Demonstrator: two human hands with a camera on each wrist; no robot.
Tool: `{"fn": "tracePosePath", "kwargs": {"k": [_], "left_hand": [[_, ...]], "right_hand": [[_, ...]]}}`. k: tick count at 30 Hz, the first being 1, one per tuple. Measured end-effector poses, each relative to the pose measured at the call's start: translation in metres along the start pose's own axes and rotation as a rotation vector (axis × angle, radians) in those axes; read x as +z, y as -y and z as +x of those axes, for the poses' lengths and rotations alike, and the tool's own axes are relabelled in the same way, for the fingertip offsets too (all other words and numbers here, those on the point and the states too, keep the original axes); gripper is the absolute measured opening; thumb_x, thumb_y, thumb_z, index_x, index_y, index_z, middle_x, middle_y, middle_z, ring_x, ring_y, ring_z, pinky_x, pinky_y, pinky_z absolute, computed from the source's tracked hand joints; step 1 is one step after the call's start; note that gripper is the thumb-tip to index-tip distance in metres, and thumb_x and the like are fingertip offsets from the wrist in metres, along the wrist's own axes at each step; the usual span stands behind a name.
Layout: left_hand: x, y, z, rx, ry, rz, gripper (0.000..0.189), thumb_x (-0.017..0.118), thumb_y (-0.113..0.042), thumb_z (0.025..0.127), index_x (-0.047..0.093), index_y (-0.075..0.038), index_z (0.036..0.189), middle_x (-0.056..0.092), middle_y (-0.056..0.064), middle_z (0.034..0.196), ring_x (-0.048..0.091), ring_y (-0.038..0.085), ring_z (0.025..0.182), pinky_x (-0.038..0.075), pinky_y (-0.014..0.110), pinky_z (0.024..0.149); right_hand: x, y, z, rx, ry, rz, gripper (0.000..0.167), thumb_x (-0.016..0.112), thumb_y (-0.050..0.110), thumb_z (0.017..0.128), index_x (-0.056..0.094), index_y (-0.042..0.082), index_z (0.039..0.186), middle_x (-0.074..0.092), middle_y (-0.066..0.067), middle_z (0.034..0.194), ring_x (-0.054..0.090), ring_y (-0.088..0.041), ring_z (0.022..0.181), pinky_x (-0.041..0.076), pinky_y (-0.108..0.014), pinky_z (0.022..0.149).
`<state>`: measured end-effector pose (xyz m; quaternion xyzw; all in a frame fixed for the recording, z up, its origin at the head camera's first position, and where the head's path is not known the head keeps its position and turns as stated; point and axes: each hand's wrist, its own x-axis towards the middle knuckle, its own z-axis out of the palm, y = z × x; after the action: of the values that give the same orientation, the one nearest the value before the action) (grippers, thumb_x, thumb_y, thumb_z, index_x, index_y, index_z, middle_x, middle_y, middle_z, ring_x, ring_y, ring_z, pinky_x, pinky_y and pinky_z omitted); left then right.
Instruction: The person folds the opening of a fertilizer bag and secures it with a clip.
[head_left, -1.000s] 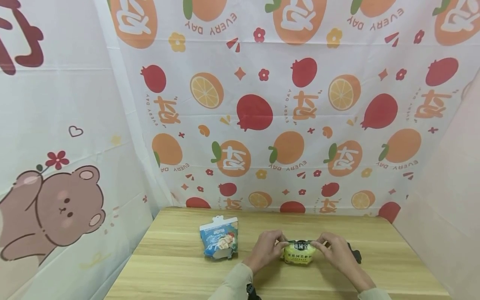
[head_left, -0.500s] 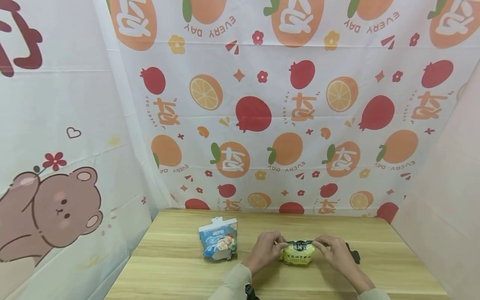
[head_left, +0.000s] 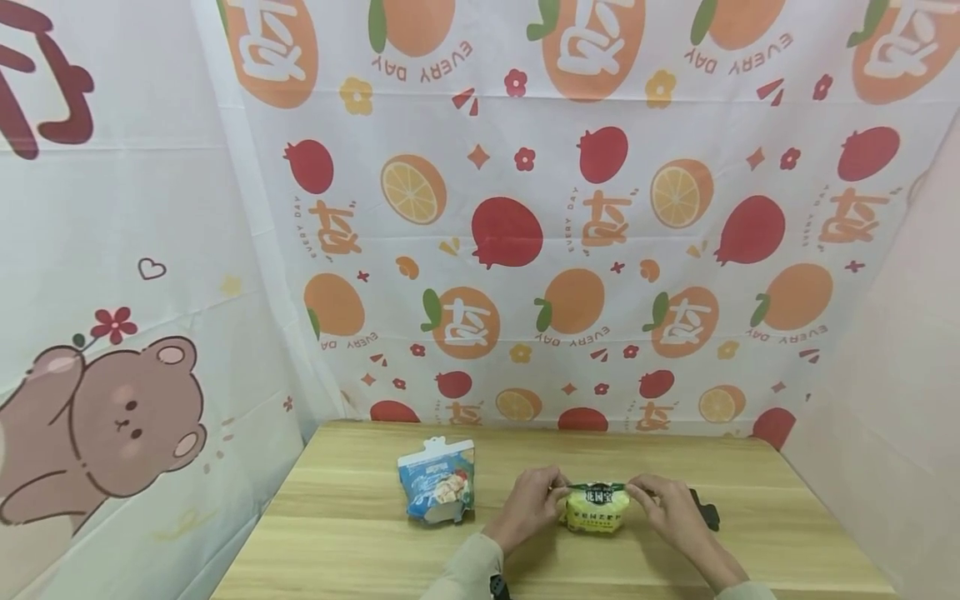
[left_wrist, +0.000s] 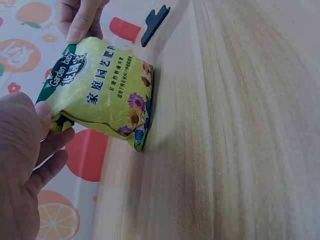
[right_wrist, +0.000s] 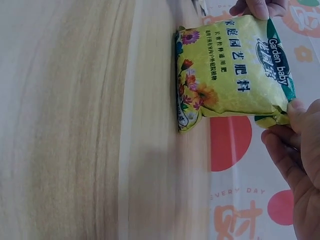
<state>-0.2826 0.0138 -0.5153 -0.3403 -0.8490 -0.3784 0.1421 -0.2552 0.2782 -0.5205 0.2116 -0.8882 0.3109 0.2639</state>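
A yellow-green fertilizer bag [head_left: 596,510] with a dark green top edge stands upright on the wooden table [head_left: 360,558]. Thumb and fingers of my left hand [head_left: 531,502] pinch its top left corner. At the opposite top corner, my right hand [head_left: 671,510] pinches the edge in the same way. The left wrist view shows the bag's front [left_wrist: 107,90] with printed flowers low down and its base on the wood. Seen from the right wrist, the top edge is stretched between both hands, and the right thumb [right_wrist: 297,112] presses on the corner.
A blue bag [head_left: 438,487] with a white sealing clip [head_left: 435,448] across its top stands to the left. Just beyond my right hand lies a black clip [head_left: 705,510], also visible in the left wrist view. A fruit-printed cloth [head_left: 510,317] hangs behind the table.
Both hands keep their pinch on the fertilizer bag's top corners, with barely any movement. The head view has shifted slightly.
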Motion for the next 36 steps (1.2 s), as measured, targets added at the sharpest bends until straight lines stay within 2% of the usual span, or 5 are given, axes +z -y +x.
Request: {"fn": "tracePosePath", "kwargs": {"k": [5,11,22,31,36], "left_hand": [[0.0,0.001,-0.003,0.001,-0.029,-0.001,0.012,0.066,-0.004,0.094,0.066,-0.01,0.084,0.078,0.004,0.093,0.072,0.009,0.084,0.056,0.017,0.078],[0.002,0.005,-0.005,-0.016,-0.043,-0.033,0.01,0.066,-0.004,0.095,0.067,-0.009,0.086,0.076,0.003,0.084,0.062,-0.002,0.072,0.051,0.012,0.068],[0.005,0.006,-0.003,-0.012,-0.055,-0.056,0.013,0.063,-0.005,0.097,0.063,-0.012,0.085,0.071,0.001,0.078,0.05,-0.007,0.066,0.046,0.012,0.064],[0.004,0.005,-0.003,-0.035,-0.045,-0.114,0.01,0.062,-0.004,0.098,0.063,-0.011,0.09,0.072,0.001,0.083,0.06,-0.002,0.076,0.051,0.014,0.069],[0.003,0.005,-0.004,-0.034,-0.055,-0.122,0.009,0.063,-0.004,0.097,0.064,-0.011,0.091,0.074,0.003,0.086,0.064,0.0,0.078,0.053,0.016,0.07]], "right_hand": [[-0.002,0.001,-0.001,0.074,0.039,0.018,0.01,0.067,0.011,0.097,0.077,0.012,0.097,0.079,-0.001,0.089,0.074,-0.011,0.079,0.06,-0.026,0.067],[-0.007,0.004,0.002,0.123,0.108,0.002,0.014,0.064,0.019,0.101,0.076,0.014,0.103,0.079,0.0,0.097,0.069,-0.002,0.084,0.058,-0.025,0.069],[-0.006,0.027,0.028,-0.065,0.067,-0.128,0.016,0.073,0.018,0.094,0.076,0.017,0.11,0.077,-0.001,0.111,0.072,-0.025,0.105,0.058,-0.049,0.088],[0.005,0.054,0.044,-0.119,0.136,-0.126,0.018,0.073,0.021,0.094,0.075,0.02,0.112,0.076,0.003,0.113,0.071,-0.019,0.107,0.059,-0.043,0.088],[0.016,0.06,0.052,-0.207,0.169,-0.209,0.018,0.075,0.023,0.092,0.075,0.017,0.109,0.078,0.003,0.108,0.072,-0.017,0.102,0.057,-0.045,0.088]]}}
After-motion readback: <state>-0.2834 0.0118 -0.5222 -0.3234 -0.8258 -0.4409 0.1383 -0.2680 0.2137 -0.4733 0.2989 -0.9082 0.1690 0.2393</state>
